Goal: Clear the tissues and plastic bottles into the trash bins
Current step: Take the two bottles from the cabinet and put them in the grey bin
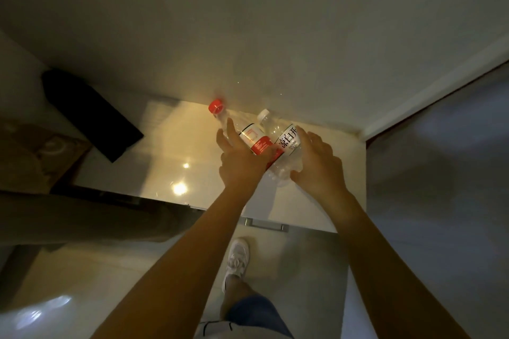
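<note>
Two clear plastic bottles lie side by side on a glossy white cabinet top [170, 146], close to the wall. The red-capped bottle [252, 136] has a red and white label and points up-left. My left hand [239, 159] grips its body, fingers on one side and thumb across the label. To its right, the white-capped bottle [286, 143] has a white label with dark characters. My right hand [316, 162] holds that bottle from the right, thumb under its crumpled base. No tissues or trash bins are in view.
A black flat object [91, 115] lies at the top's left end, beside a brown paper item [35, 151]. A metal drawer handle [265, 224] sits on the cabinet front. My white shoe [237, 256] stands on the floor below. A grey panel [440, 173] borders the right.
</note>
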A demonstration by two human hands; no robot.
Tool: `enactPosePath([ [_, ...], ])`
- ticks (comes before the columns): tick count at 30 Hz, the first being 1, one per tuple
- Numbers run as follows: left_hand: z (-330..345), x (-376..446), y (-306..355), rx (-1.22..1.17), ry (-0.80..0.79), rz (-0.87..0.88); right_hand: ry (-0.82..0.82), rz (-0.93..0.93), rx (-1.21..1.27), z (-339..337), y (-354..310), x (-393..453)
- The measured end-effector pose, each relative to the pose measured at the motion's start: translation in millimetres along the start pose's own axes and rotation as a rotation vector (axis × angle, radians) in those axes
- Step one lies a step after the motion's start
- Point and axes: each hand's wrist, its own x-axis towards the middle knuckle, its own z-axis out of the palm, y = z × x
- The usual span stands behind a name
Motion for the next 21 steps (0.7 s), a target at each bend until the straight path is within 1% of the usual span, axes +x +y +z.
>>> enactPosePath([
  [3, 6, 4, 1, -0.098, 0.018, -0.034, -0.017, -0.011, 0.014, 2, 4, 6],
  [7, 11, 10, 5, -0.286, 0.029, -0.138, -0.032, -0.016, 0.029, 5, 2, 8],
  [11, 8, 11, 0, -0.44, -0.006, -0.168, -0.044, -0.045, 0.087, 3, 2, 5],
  [13, -3, 10, -6, -0.6, -0.074, -0.203, -0.066, -0.023, 0.226, -3, 2, 1],
  [15, -21, 3, -11, -0.736, -0.188, -0.24, -0.079, 0.002, 0.438, -13, -3, -4],
  [16, -32, -3, -15, -0.758, -0.245, -0.225, -0.091, 0.0, 0.559, -17, -7, -9],
  [18, -54, -17, -25, -0.748, -0.296, -0.141, -0.134, -0.018, 0.761, -27, -18, -20],
  [21, -93, -40, -39, -0.732, -0.275, -0.011, -0.191, -0.087, 0.914, -41, -41, -39],
])
